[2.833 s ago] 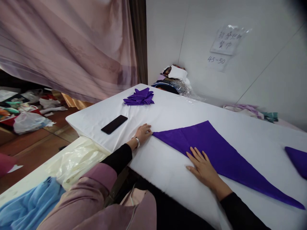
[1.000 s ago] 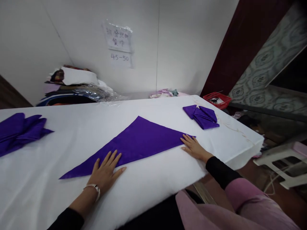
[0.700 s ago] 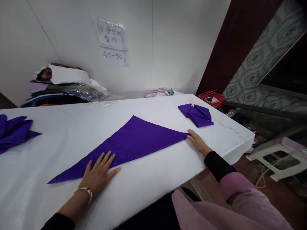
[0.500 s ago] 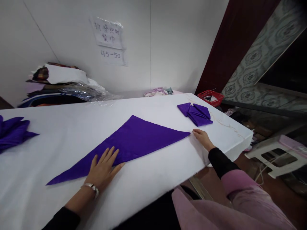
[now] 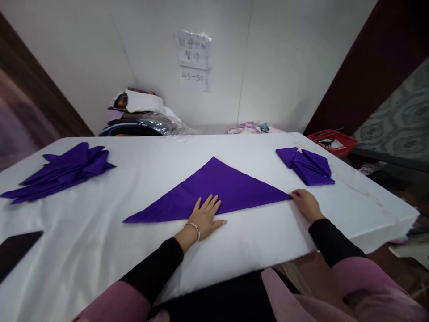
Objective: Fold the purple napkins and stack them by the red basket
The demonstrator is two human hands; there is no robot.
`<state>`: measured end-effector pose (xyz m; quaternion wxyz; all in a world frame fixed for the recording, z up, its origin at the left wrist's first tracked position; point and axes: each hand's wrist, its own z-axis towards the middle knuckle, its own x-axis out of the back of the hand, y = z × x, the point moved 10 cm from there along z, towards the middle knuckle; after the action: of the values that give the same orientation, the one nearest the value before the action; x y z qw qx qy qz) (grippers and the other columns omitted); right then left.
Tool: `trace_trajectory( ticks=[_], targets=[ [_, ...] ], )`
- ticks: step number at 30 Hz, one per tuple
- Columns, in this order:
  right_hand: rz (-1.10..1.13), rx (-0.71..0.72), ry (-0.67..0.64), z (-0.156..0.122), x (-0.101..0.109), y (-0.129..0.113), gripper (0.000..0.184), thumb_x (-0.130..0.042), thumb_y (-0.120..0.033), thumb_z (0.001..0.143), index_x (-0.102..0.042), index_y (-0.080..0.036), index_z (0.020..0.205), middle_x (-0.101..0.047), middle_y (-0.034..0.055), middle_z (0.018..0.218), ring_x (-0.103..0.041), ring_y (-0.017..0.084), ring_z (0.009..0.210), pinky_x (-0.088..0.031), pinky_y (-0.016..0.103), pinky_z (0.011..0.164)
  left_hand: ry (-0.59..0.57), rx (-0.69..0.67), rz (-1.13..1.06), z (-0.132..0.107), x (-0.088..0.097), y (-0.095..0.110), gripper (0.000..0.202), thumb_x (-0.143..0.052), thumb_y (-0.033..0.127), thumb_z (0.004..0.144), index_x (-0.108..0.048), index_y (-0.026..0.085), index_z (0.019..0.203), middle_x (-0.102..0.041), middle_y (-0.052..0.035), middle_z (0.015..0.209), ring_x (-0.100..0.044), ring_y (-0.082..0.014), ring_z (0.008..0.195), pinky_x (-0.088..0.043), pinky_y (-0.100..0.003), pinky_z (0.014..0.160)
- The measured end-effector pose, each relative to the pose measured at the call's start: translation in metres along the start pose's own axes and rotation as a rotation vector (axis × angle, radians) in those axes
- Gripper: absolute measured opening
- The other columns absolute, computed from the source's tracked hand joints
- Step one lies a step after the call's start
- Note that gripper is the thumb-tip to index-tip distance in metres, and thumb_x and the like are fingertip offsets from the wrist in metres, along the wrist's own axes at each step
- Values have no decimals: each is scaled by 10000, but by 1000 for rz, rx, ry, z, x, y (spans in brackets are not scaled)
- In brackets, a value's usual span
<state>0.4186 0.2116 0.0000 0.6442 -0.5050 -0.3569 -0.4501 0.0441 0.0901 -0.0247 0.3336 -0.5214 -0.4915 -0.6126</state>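
Observation:
A purple cloth napkin (image 5: pixel 217 188) lies folded into a wide triangle on the white-covered table (image 5: pixel 150 152). My left hand (image 5: pixel 206 218) rests flat on the middle of its near edge, fingers spread, a bracelet on the wrist. My right hand (image 5: pixel 304 203) sits at the triangle's right tip, its fingers curled and pinching the corner.
A heap of folded purple napkins (image 5: pixel 63 172) lies at the table's far left. A small stack of folded purple napkins (image 5: pixel 306 165) sits at the far right. A black phone (image 5: pixel 15 248) lies at the near left. Bundled cloths (image 5: pixel 140 112) and a red basket (image 5: pixel 333 142) stand beyond the table.
The view has swung back to the centre. My left hand slid along the near edge to the middle of the triangle. My right hand moved to its right tip and closed on it.

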Motion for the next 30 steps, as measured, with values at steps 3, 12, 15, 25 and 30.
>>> trace_trajectory(
  ticks=[3, 12, 15, 25, 30],
  targets=[
    [20, 236, 105, -7, 9, -49, 321, -450, -361, 842, -659, -138, 941, -639, 151, 996, -560, 277, 954, -410, 404, 873, 7, -2, -23, -1, 1, 1, 753, -272, 680, 827, -304, 213, 1416, -254, -95, 1512, -152, -283, 1403, -37, -551, 1117],
    [465, 525, -231, -66, -51, -244, 156, -558, -341, 848, -664, -226, 836, -646, 33, 912, -555, 188, 865, -398, 339, 810, -27, 16, -4, 0, 0, 3, 780, -237, 695, 824, -287, 197, 1422, -231, -92, 1520, -130, -282, 1407, -49, -565, 1116],
    [430, 532, -272, -69, -65, -242, 137, -557, -272, 838, -665, -218, 771, -636, 33, 868, -547, 185, 838, -387, 348, 798, -31, 23, 14, -1, 0, 3, 780, -208, 696, 827, -274, 200, 1426, -228, -82, 1522, -129, -270, 1409, -56, -558, 1120],
    [325, 380, -71, -26, -29, -89, 235, -504, -388, 800, -655, -216, 748, -641, 65, 807, -574, 228, 802, -445, 381, 766, -7, -16, -21, -3, -2, 2, 770, -178, 695, 830, -239, 224, 1436, -213, -68, 1529, -108, -262, 1413, -37, -559, 1121],
    [244, 225, 9, -8, -16, -9, 291, -491, -461, 740, -656, -221, 750, -665, 69, 823, -604, 248, 819, -467, 407, 792, -8, -15, -24, -4, -3, 3, 778, -165, 697, 829, -228, 219, 1439, -208, -72, 1530, -100, -255, 1414, -37, -556, 1121]
  ],
)
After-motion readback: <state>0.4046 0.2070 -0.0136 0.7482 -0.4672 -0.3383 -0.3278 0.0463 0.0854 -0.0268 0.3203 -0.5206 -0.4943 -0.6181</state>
